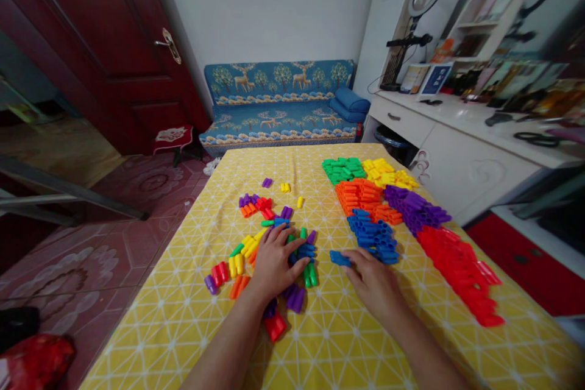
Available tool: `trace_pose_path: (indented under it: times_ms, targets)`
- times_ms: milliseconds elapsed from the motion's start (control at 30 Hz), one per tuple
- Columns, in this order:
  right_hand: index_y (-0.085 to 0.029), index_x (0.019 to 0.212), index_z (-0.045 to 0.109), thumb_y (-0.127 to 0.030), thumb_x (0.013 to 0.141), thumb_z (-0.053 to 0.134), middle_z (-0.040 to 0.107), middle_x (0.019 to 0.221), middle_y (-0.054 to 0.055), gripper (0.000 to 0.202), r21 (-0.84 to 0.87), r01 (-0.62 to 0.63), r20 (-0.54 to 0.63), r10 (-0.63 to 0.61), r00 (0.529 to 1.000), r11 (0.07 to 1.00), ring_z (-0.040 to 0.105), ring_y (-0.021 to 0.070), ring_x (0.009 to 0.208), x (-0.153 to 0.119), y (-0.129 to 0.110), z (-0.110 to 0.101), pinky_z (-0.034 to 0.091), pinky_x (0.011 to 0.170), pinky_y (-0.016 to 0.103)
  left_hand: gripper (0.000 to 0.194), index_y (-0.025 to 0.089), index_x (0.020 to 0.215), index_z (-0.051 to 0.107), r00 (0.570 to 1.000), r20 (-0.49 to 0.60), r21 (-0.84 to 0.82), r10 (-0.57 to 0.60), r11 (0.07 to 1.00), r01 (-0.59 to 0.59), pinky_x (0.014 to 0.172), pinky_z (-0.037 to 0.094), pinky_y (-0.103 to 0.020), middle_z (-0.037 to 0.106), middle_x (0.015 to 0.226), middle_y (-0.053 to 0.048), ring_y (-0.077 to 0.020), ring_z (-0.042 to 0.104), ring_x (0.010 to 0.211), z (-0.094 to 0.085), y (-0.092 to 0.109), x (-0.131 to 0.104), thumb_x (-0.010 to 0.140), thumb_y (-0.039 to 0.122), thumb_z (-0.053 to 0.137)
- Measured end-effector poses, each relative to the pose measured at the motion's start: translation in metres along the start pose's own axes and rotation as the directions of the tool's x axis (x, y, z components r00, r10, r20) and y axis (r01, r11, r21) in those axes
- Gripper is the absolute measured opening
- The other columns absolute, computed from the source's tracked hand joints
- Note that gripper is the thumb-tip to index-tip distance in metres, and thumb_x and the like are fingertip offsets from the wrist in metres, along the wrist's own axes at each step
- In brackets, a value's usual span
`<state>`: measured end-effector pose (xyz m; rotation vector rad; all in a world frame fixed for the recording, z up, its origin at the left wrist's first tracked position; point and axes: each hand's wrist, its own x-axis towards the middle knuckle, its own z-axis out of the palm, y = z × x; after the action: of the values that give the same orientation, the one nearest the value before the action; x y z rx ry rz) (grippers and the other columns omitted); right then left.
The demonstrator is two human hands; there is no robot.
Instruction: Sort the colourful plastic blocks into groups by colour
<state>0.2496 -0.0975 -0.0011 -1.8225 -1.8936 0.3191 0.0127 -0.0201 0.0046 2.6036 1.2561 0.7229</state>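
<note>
My left hand (274, 259) lies with its fingers spread over a loose, mixed-colour scatter of small tube-shaped plastic pieces. Blue pieces (306, 250) and green pieces (311, 275) show beside its thumb, while its palm hides others. To the right, my right hand (372, 280) has its fingertips closed on a blue piece (339, 258), low over the table. Just beyond that hand sits a heap of blue pieces (372, 233). Yellow pieces (236, 265), red pieces (220, 273) and orange pieces (239, 286) lie left of my left hand.
Sorted heaps of green (342, 169), yellow (388, 173), orange (359, 195), purple (415, 208) and red pieces (459, 268) line the right side of the yellow tablecloth (183, 329). A blue sofa (274, 111) stands behind the table, a white dresser (457, 140) to the right.
</note>
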Motion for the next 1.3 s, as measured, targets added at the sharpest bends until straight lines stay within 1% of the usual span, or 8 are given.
trace_pose_path:
  times_ms: [167,300,367,567,700,833,1033,1300]
  targets:
    - [-0.020,0.079,0.062,-0.037,0.095,0.040,0.064,0.074,0.002,0.032,0.052,-0.035,0.118,0.029,0.993,0.998,0.061,0.0165,0.070,0.002,0.004,-0.006,0.044,0.063,0.027,0.038,0.029,0.117,0.068,1.000,0.007,0.015,0.001,1.000,-0.002,0.106,0.032,-0.058,0.061,0.128,-0.008,-0.0349,0.045,0.127,0.000,0.000,-0.001,0.084,0.047,0.062]
    - [-0.021,0.102,0.066,-0.034,0.089,0.052,0.065,0.100,0.005,0.023,-0.048,-0.084,0.032,0.085,0.996,0.995,0.064,0.0171,0.081,-0.001,0.003,-0.004,0.046,0.069,0.027,0.037,0.030,0.117,0.068,1.000,0.012,0.036,-0.009,0.999,0.009,0.107,0.032,-0.056,0.061,0.129,-0.007,-0.0331,0.045,0.128,-0.001,0.002,-0.001,0.084,0.046,0.062]
    - [-0.024,0.116,0.062,-0.027,0.083,0.059,0.061,0.114,0.005,0.033,-0.048,-0.047,0.034,0.048,0.998,0.998,0.064,0.0185,0.093,-0.003,-0.002,-0.002,0.048,0.076,0.028,0.037,0.030,0.117,0.068,1.000,0.012,0.039,-0.014,0.999,0.013,0.108,0.032,-0.056,0.061,0.129,-0.006,-0.0324,0.045,0.128,-0.001,0.002,-0.001,0.084,0.046,0.062]
    - [-0.025,0.109,0.065,-0.017,0.077,0.059,0.062,0.108,0.002,0.034,0.030,0.012,0.094,-0.015,0.995,0.999,0.063,0.0166,0.088,-0.004,-0.012,0.001,0.050,0.075,0.027,0.037,0.031,0.117,0.068,1.000,0.003,0.048,-0.010,0.999,0.009,0.107,0.034,-0.055,0.062,0.128,-0.006,-0.0323,0.046,0.128,-0.001,0.001,0.000,0.084,0.047,0.062]
    - [-0.022,0.109,0.065,-0.031,0.077,0.063,0.061,0.087,0.002,0.033,0.098,-0.043,-0.145,0.057,0.988,0.994,0.058,0.0133,0.068,0.011,0.011,-0.021,0.049,0.067,0.026,0.037,0.031,0.117,0.068,1.000,0.006,0.046,-0.010,0.999,0.009,0.107,0.034,-0.055,0.061,0.129,-0.005,-0.0322,0.046,0.128,-0.001,0.001,-0.002,0.084,0.047,0.061]
    - [-0.019,0.109,0.065,-0.040,0.076,0.062,0.063,0.092,0.006,0.039,-0.001,-0.096,-0.382,0.088,0.920,0.995,0.059,0.0172,0.075,0.041,0.056,-0.050,0.049,0.068,0.030,0.036,0.030,0.116,0.068,1.000,0.008,0.041,-0.012,0.999,0.012,0.107,0.033,-0.055,0.062,0.128,-0.005,-0.0325,0.045,0.128,-0.001,0.002,-0.002,0.084,0.046,0.062]
    - [-0.018,0.108,0.066,-0.029,0.072,0.063,0.065,0.106,0.009,0.038,-0.252,-0.070,-0.313,-0.013,0.950,0.965,0.058,0.0253,0.098,0.070,0.103,-0.054,0.048,0.087,0.039,0.036,0.030,0.116,0.069,1.000,0.005,0.033,-0.009,0.999,0.009,0.106,0.034,-0.056,0.062,0.126,-0.006,-0.0324,0.046,0.127,-0.002,0.002,0.000,0.083,0.045,0.063]
    - [-0.020,0.105,0.070,-0.023,0.071,0.062,0.067,0.109,0.007,0.035,-0.266,0.022,-0.189,-0.074,0.979,0.964,0.059,0.0253,0.099,0.074,0.109,-0.053,0.048,0.088,0.040,0.037,0.030,0.116,0.068,1.000,-0.001,-0.007,-0.022,1.000,0.022,0.107,0.033,-0.055,0.062,0.128,-0.006,-0.0319,0.045,0.128,-0.001,0.002,-0.001,0.082,0.045,0.065]
